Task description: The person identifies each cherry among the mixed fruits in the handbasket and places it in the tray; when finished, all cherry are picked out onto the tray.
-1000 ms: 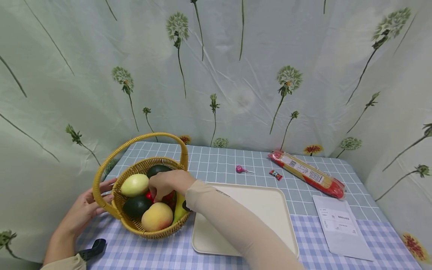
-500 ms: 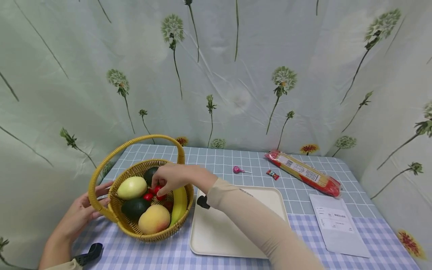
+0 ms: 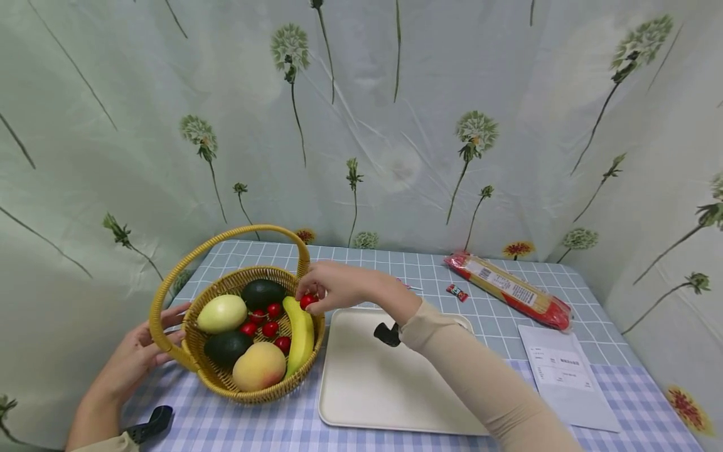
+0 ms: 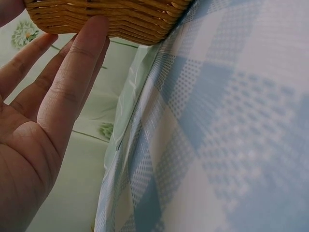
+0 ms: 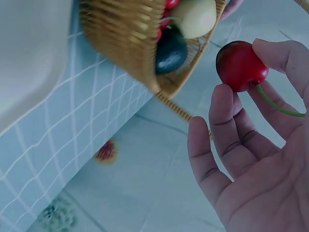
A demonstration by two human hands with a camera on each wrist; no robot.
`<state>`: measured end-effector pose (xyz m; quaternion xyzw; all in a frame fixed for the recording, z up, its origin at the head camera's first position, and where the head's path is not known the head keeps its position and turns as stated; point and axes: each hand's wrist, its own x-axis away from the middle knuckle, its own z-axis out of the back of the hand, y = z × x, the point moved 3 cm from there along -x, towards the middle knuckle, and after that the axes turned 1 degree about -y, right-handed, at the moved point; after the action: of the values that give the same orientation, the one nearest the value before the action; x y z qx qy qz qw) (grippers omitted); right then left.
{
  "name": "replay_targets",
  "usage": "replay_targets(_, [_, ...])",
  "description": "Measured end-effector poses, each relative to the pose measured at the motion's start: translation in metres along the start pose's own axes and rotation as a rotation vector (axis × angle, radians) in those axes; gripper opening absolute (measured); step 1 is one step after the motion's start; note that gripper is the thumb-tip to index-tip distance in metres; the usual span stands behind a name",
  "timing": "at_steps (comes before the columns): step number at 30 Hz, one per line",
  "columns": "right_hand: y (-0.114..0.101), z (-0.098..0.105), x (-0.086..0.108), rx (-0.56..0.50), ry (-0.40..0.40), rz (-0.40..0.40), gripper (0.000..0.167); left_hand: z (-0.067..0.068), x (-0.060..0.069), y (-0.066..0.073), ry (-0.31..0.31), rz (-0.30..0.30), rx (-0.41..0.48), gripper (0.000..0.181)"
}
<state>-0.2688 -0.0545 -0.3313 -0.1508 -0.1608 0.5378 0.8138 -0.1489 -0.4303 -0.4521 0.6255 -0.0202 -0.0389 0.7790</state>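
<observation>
My right hand [image 3: 344, 287] pinches a red cherry [image 5: 241, 66] between thumb and fingertips. Its green stem shows in the right wrist view. The hand is above the right rim of a wicker basket [image 3: 265, 397] with a tall handle. Straight fingers of my left hand [image 3: 135, 351] touch the basket's left side; in the left wrist view they reach up to the woven wall. Inside the basket lie a banana [image 3: 302, 336], a peach [image 3: 258, 367], a pale yellow oval fruit [image 3: 222, 314], two dark green avocado-like fruits [image 3: 263, 294] and several more cherries [image 3: 270, 329].
Right of the basket lies a cream tray [image 3: 373, 392], partly under my right forearm. Behind it are a lollipop [image 3: 415, 288], mostly hidden by the hand, and a small wrapped candy [image 3: 457, 292]. Farther right are a long red-and-yellow noodle packet [image 3: 508, 290] and a white labelled pouch [image 3: 567, 376].
My right hand has come up out of the basket's middle and moved right with a cherry, uncovering the other cherries and the banana. The left hand stays at the basket's side.
</observation>
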Motion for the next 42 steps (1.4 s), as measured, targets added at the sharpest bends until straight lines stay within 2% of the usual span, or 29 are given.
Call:
replay_targets(8, [0.024,-0.005,0.030,0.004,0.057,-0.072,0.023,0.000,0.001,0.002,0.004,-0.007,0.019,0.054])
replay_targets(16, [0.056,-0.034,0.047,-0.084,0.093,-0.131,0.021,-0.002,0.000,0.002,0.006,-0.016,0.034,0.052])
replay_targets(22, [0.068,-0.053,0.048,-0.099,0.095,-0.120,0.022,-0.001,-0.001,0.002,0.016,0.005,0.010,0.052])
replay_targets(27, [0.071,-0.060,0.045,-0.132,0.078,-0.147,0.023,-0.001,-0.001,0.003,0.017,0.014,-0.007,0.054])
replay_targets(35, [0.076,-0.072,0.042,-0.270,0.027,-0.173,0.028,-0.001,-0.002,0.004,0.003,0.006,0.006,0.054])
replay_targets(42, [0.077,-0.075,0.041,-0.347,0.017,-0.167,0.029,0.000,-0.001,0.002,0.008,0.027,0.026,0.055])
